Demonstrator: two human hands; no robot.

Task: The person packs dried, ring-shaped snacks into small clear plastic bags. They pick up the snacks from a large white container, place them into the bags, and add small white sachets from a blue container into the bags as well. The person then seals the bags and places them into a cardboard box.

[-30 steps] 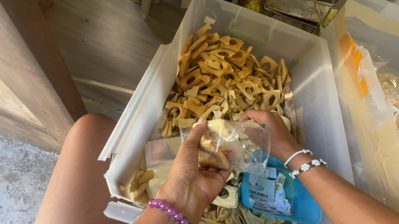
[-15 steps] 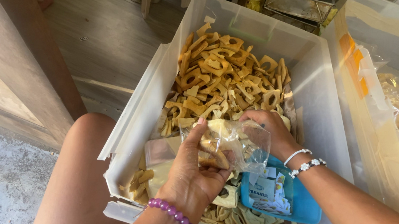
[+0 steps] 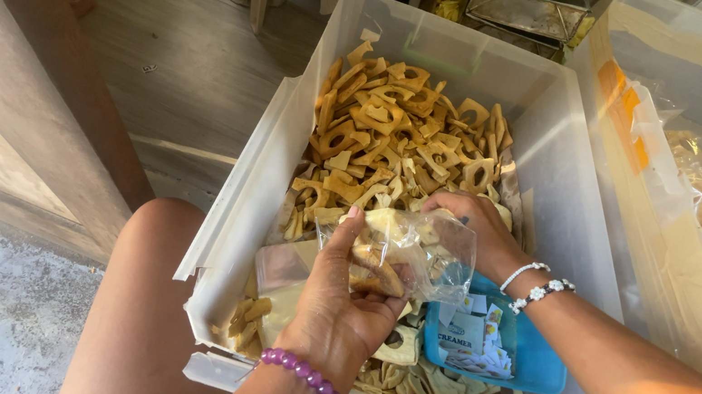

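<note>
My left hand (image 3: 345, 301) grips a small clear plastic bag (image 3: 416, 252) partly filled with yellow-brown dried fruit pieces, holding it over a large translucent plastic bin (image 3: 275, 150). My right hand (image 3: 466, 227) rests at the bag's far side, fingers down among the heap of dried pieces (image 3: 396, 135) that fills the bin. A purple bead bracelet sits on my left wrist, white bead bracelets on my right.
A blue tray (image 3: 533, 364) with small white packets lies in the bin's near right corner. A second translucent bin (image 3: 648, 166) with filled clear bags stands at right. My bare knee (image 3: 143, 305) is left of the bin, a wooden panel (image 3: 7, 103) further left.
</note>
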